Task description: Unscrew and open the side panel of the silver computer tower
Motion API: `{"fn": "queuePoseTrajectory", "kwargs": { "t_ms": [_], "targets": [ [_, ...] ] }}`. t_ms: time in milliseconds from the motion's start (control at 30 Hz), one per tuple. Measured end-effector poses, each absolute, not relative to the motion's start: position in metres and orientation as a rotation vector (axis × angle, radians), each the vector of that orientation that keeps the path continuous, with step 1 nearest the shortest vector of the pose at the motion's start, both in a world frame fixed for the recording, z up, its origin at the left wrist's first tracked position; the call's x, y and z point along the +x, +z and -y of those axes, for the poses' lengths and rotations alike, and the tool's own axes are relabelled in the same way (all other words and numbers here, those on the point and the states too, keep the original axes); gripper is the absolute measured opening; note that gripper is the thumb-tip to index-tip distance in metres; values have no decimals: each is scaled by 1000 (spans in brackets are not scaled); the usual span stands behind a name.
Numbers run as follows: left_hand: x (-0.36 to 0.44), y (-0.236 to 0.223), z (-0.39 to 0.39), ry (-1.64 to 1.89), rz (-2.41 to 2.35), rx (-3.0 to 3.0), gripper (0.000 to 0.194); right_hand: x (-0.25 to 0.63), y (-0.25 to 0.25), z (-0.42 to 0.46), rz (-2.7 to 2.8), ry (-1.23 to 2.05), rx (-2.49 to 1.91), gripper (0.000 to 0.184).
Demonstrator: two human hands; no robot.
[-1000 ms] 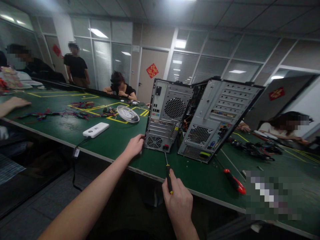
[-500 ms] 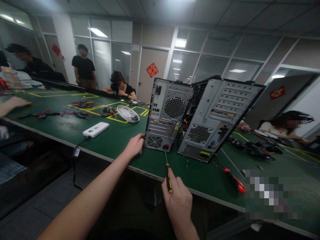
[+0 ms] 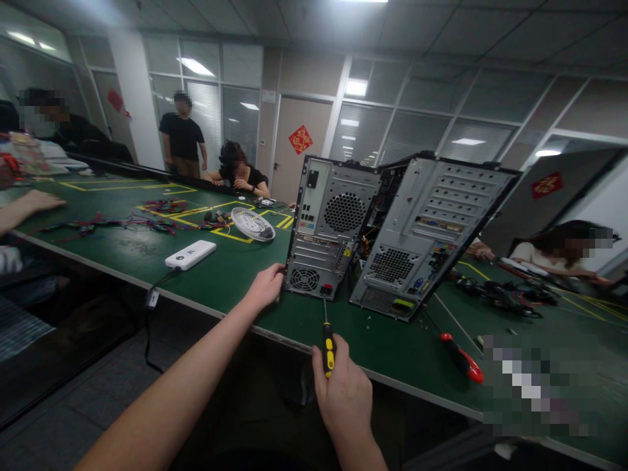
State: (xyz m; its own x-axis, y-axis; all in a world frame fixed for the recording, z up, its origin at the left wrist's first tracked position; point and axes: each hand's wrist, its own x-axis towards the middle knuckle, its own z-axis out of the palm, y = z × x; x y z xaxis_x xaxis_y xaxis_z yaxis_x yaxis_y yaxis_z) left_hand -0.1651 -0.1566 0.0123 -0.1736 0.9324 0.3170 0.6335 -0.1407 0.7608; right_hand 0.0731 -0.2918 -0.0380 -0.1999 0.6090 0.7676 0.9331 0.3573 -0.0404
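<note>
Two open metal computer cases stand side by side on the green table, their rear panels toward me. My left hand (image 3: pixel 267 286) grips the lower left edge of the nearer computer case (image 3: pixel 318 250), its fingertips partly hidden by the case. In my right hand (image 3: pixel 346 392) is a screwdriver (image 3: pixel 328 351) with a black and yellow handle. Its shaft points up at the bottom of that case's rear, just below the red switch and power socket (image 3: pixel 326 289). Whether the tip touches a screw is too small to tell. The second computer case (image 3: pixel 392 261) leans to the right.
A red and black screwdriver (image 3: pixel 461 358) lies right of the cases, near black cables (image 3: pixel 505 294). To the left are a white power bank (image 3: pixel 191 254) with a cable, a clear round dish (image 3: pixel 252 224) and thin wires (image 3: pixel 98 224). Several people are around the table.
The screwdriver handle has turned within my right hand, showing more yellow, and my fingers have shifted around it. My left hand and both cases stay put.
</note>
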Motion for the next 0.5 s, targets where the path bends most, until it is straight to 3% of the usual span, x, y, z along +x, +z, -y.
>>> {"fn": "queuePoseTrajectory", "kwargs": {
  "t_ms": [500],
  "targets": [
    [-166,12,156,1232,-1768,1767,45,74,-38,287,1899,-659,-1292,34]
  ]
}}
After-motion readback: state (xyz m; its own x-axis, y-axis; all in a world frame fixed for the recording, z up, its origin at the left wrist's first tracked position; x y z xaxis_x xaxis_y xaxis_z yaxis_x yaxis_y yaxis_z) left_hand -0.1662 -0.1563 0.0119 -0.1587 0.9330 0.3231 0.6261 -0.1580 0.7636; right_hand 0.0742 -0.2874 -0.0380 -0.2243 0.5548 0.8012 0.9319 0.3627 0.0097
